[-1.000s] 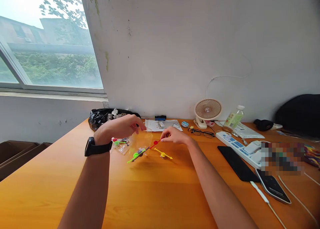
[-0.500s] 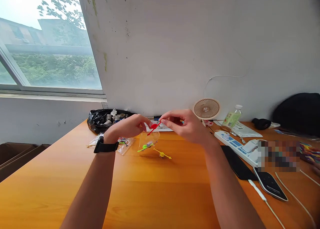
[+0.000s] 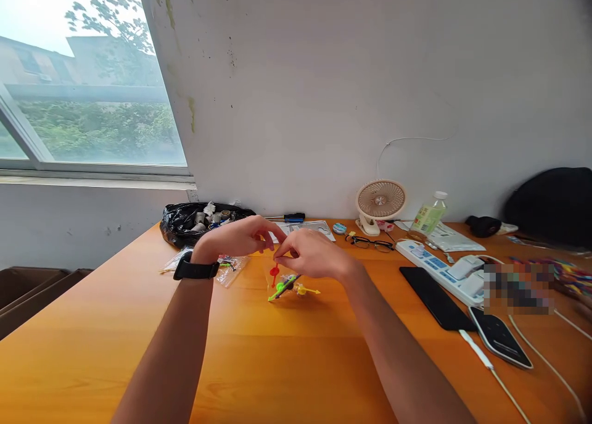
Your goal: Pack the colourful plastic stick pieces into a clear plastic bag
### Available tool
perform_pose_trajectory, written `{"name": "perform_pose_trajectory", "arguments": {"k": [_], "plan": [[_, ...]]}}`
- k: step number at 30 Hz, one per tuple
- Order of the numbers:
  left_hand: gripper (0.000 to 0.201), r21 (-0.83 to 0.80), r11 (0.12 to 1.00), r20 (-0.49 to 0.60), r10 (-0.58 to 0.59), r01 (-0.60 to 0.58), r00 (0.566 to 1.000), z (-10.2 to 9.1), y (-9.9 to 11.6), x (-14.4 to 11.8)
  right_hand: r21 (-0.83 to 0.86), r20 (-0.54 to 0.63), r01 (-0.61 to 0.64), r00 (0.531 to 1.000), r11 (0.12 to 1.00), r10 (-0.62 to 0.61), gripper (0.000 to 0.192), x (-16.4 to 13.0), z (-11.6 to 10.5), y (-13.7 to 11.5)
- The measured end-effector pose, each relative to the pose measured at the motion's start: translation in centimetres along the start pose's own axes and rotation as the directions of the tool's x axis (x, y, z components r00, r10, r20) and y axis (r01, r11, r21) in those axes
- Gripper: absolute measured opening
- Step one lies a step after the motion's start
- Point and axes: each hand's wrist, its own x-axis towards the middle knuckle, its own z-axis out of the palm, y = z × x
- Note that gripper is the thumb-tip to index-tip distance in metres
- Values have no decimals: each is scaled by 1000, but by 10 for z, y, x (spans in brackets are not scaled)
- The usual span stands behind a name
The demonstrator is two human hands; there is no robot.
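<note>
My left hand (image 3: 247, 236), with a black band on the wrist, pinches the top of a clear plastic bag (image 3: 269, 265) above the table. My right hand (image 3: 311, 252) has its fingers closed on the upper end of a red plastic arrow (image 3: 274, 272), which hangs point-down at the bag; whether it is inside the bag I cannot tell. A green arrow (image 3: 279, 288) and a dark arrow (image 3: 288, 283) show at the bag's lower part. Just right of them a yellow arrow (image 3: 302, 290) lies on the wooden table (image 3: 259, 368).
A black bag (image 3: 173, 226) with cans and a small clear packet (image 3: 232, 270) lie left. Behind are a screwdriver (image 3: 294, 217), a fan (image 3: 380, 200) and eyeglasses (image 3: 372, 244). To the right are a bottle (image 3: 428, 216), a power strip (image 3: 433, 266) and a black phone (image 3: 436, 297).
My right hand has moved left and down with the red arrow, which now points downward at the bag. The bag with the green and dark arrows has dropped slightly.
</note>
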Motion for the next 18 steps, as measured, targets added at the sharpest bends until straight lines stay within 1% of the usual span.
{"name": "perform_pose_trajectory", "arguments": {"k": [2,5,7,8,9,10,11,12,14,15,18], "plan": [[51,35,999,-11,-20,21,1000,-1,-1,0,-10,-5,-32,999,999,32,24,1,0,1],[44,134,989,-55,-56,63,997,0,-4,1,68,-39,-67,997,995,69,32,-2,-8,7],[39,191,977,-90,-75,91,993,2,-5,3,117,-92,-114,988,987,125,35,-6,-16,19],[38,204,974,-102,-82,101,991,2,-5,5,124,-106,-155,980,980,168,34,-8,-20,27],[38,211,971,-112,-88,110,990,3,-5,6,114,-96,-204,972,972,216,31,-10,-22,37],[37,215,970,-122,-91,116,988,4,-5,7,94,-45,-259,964,961,264,28,-11,-23,46],[37,217,969,-133,-90,117,987,5,-5,9,76,54,-317,948,945,314,24,-12,-22,55],[37,218,969,-140,-83,113,987,5,-6,9,62,179,-369,918,927,354,20,-12,-19,63],[39,217,970,-153,-74,106,986,6,-8,11,60,404,-451,827,891,391,16,-9,-5,75],[39,217,970,-156,-75,108,985,6,-10,11,71,468,-472,793,879,389,17,-7,4,78],[39,236,961,-166,-106,144,980,6,-16,11,111,558,-503,746,857,365,24,5,38,80]]}}
